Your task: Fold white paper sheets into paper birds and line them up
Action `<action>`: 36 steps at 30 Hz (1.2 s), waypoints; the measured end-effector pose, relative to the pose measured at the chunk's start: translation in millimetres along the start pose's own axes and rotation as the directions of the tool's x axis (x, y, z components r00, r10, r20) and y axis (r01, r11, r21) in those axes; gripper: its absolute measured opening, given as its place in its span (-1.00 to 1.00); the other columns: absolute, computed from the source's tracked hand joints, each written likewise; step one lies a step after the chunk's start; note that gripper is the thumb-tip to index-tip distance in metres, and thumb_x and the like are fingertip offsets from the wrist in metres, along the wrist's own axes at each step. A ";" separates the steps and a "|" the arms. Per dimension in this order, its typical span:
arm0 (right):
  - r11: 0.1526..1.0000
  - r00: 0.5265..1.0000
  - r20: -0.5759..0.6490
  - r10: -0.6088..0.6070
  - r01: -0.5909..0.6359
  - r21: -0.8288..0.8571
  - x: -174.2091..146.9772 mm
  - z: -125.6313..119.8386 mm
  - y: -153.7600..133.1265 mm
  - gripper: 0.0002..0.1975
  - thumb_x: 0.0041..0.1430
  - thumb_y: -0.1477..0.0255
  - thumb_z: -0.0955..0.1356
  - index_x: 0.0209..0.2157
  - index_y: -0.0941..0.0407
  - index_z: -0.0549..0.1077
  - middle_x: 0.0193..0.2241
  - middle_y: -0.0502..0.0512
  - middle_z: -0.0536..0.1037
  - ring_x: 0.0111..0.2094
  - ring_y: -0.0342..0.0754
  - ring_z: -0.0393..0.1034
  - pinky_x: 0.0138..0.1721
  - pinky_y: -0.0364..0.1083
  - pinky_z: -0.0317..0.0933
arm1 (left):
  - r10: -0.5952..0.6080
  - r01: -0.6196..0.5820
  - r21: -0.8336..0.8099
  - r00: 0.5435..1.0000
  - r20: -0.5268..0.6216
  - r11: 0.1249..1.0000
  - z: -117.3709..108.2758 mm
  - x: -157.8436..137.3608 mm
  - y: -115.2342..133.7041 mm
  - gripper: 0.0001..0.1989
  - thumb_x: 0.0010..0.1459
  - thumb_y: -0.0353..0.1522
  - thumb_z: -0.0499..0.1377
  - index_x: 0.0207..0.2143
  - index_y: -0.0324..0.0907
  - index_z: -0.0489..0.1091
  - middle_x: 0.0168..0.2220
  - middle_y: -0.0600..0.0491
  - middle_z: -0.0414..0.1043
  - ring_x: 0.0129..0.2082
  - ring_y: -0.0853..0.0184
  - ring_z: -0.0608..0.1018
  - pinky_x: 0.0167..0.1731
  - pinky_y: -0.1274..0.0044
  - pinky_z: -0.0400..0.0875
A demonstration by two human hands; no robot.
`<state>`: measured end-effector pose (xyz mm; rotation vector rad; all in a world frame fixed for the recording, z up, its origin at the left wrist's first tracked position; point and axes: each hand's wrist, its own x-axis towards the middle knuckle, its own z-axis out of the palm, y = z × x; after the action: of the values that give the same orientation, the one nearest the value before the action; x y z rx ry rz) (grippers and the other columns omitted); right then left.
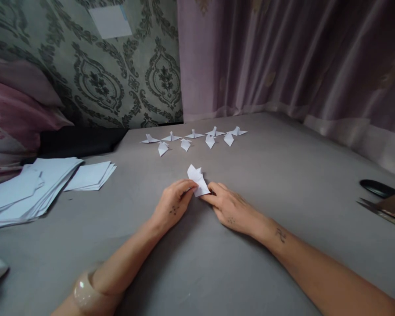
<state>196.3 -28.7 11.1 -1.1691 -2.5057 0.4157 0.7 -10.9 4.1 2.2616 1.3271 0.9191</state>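
A small white folded paper [198,179] with pointed corners is held just above the grey surface, in front of me. My left hand [175,201] pinches its lower left side between thumb and fingertips. At the lower right edge, the fingers of my right hand [229,207] are closed on the same paper, the thumb partly hidden. Beyond my hands, several white folded paper birds [193,134] stand in a back row with wings spread. Several smaller folded paper pieces [210,141] form a row in front of them.
Stacks of white paper sheets [57,169] and smaller paper squares [88,176] lie at left, near a black folded cloth [82,140]. Scissors [380,210] and a dark oval object [380,188] lie at the right edge. A purple curtain [243,57] hangs behind the grey surface [283,171].
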 end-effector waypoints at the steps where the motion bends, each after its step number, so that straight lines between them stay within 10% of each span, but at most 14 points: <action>1: 1.000 1.000 0.004 -0.008 0.008 0.018 -0.4 -0.8 1.6 -0.58 0.14 0.68 0.18 -0.11 0.03 0.48 -0.27 0.10 0.37 -0.19 -0.05 0.26 -0.18 -0.08 0.25 | 0.043 -0.044 0.003 0.999 0.033 0.999 1.0 -0.5 -1.2 -0.80 0.24 -0.40 0.02 -0.22 -0.12 0.44 -0.18 0.02 0.50 -0.18 0.32 0.52 -0.12 0.47 0.40; 14: 0.916 0.978 -0.027 0.206 -0.183 0.357 -4.4 -17.0 21.2 -0.67 0.00 0.63 0.20 -0.44 0.06 0.56 -0.29 -0.03 0.57 -0.38 -0.15 0.42 -0.33 -0.16 0.26 | 0.267 -0.326 0.177 0.919 0.290 0.929 0.8 -3.2 -9.1 -0.65 0.27 -0.50 -0.09 -0.05 -0.15 0.41 -0.09 -0.05 0.41 -0.11 0.28 0.39 -0.12 0.45 0.38; 25: 0.741 0.859 0.031 0.511 -0.458 0.491 5.0 -4.9 34.2 -0.74 0.02 0.48 0.23 -0.39 0.11 0.55 -0.57 0.00 0.52 -0.53 -0.14 0.37 -0.49 -0.18 0.20 | 0.267 -0.400 0.274 0.869 0.416 0.875 0.9 -1.6 -6.8 -0.36 0.08 -0.66 -0.09 0.15 0.05 0.22 -0.04 -0.06 0.25 -0.10 0.22 0.32 -0.10 0.36 0.31; 36: 0.895 0.885 -0.197 0.422 -0.373 0.244 12.3 9.0 10.7 -0.82 0.02 0.29 0.39 -0.34 0.08 0.45 -0.40 -0.01 0.49 -0.43 -0.15 0.31 -0.40 -0.16 0.14 | 0.312 -0.379 0.297 0.917 0.250 0.877 2.5 -3.9 -6.7 -0.71 0.22 -0.52 -0.08 -0.16 -0.17 0.38 -0.18 -0.04 0.37 -0.21 0.29 0.41 -0.19 0.47 0.37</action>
<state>192.3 -13.6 1.0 -1.5510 -1.9571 0.5727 -3.1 -10.9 -3.0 2.8428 1.0756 0.5783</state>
